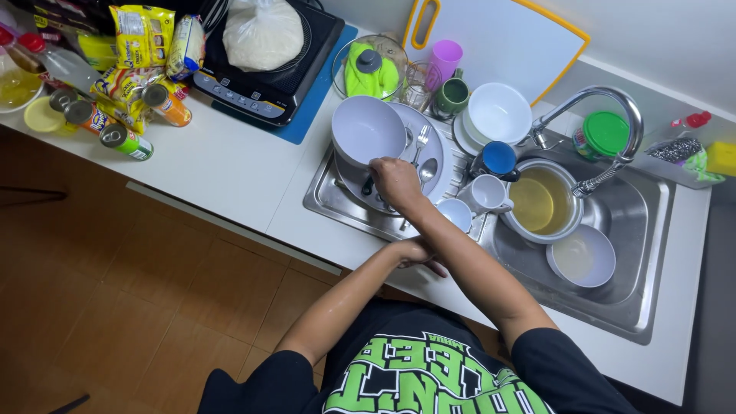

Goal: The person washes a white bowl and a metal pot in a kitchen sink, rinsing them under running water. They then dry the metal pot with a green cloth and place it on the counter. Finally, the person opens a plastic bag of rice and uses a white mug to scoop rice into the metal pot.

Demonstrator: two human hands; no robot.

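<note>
My right hand (395,182) reaches over the steel draining board (326,201) of the sink. Its fingers curl around a dark-handled utensil (367,186) lying on a grey plate (432,149). A spoon (427,170) and a fork (421,140) lie on the same plate, just right of the hand. A white bowl (366,129) leans tilted on the plate right behind the fingers. My left hand (414,251) rests on the counter's front edge, holding nothing. My right forearm crosses over it and hides part of it.
The sink basin holds a steel pot of yellowish water (540,203) and a white bowl (583,255) under the tap (606,96). Cups (488,193), mugs and bowls crowd the board's back. An induction hob (268,73) with a bag, cans (126,142) and packets lie left.
</note>
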